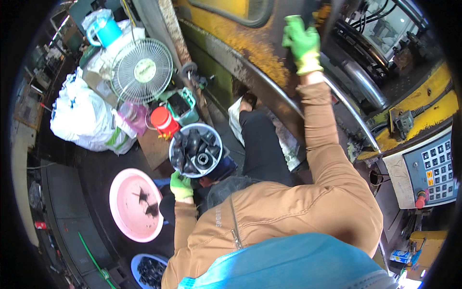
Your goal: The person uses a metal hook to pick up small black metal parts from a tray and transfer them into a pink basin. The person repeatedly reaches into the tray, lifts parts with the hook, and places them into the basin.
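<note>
My right hand (304, 42), in a green glove with a yellowish cuff, is reached far forward at the right edge of a worn yellow machine door (264, 52). Its fingers look curled against that edge. Lower left, my left hand (181, 188), gloved the same way, is closed beside the near rim of a round, light-coloured tub (219, 140). Whatever its fingers hold is hidden. Black moulded parts (187, 147) fill the tub; a square one with a round hole (203, 159) lies on top near my left hand.
A pink basin (120, 212) with a few dark pieces stands left, above a blue basin (136, 266) of black parts. A fan (144, 71), red container (163, 120) and white sacks (79, 120) crowd the far left. Metal rods (363, 84) and a control panel (432, 166) are at right.
</note>
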Demonstrator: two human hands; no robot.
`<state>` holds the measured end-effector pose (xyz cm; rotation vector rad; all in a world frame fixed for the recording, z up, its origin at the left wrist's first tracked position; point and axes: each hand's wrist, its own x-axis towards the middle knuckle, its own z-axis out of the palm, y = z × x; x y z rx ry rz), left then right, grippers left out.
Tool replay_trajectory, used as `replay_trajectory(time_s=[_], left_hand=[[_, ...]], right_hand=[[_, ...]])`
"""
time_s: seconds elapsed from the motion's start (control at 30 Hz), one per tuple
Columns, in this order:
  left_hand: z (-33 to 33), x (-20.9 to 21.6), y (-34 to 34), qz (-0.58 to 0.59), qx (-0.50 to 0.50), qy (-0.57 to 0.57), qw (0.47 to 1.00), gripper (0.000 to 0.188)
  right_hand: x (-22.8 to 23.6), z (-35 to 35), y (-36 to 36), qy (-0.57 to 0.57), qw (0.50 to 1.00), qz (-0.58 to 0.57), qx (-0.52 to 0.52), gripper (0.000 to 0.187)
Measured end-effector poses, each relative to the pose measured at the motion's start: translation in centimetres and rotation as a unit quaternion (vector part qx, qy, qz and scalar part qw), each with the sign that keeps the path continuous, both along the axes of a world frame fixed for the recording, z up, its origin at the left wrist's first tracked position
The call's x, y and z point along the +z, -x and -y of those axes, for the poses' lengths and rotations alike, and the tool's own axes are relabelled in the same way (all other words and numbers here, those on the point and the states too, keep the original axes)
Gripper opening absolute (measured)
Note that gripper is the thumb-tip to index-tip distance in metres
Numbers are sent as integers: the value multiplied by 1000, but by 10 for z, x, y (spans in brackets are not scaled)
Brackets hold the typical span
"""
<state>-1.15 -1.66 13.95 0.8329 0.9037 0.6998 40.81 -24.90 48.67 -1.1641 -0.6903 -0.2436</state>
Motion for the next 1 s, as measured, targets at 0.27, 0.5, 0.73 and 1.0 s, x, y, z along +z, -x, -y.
replay_trajectory(time_s=[0.27,0.5,0.73,1.0], left_hand=[[9,92,-38,132,50,89,986,60],[-14,104,-29,138,110,101,979,40],[-29,117,-27,85,124,42,988,52],[-22,121,-39,4,107,76,991,33]], right_hand=[[32,-74,-34,229,971,17,-61,41],[147,58,-144,164,934,239,-210,19],[111,225,-327,236,803,33,-546,43],[108,267,-440,352,787,7,-506,58]])
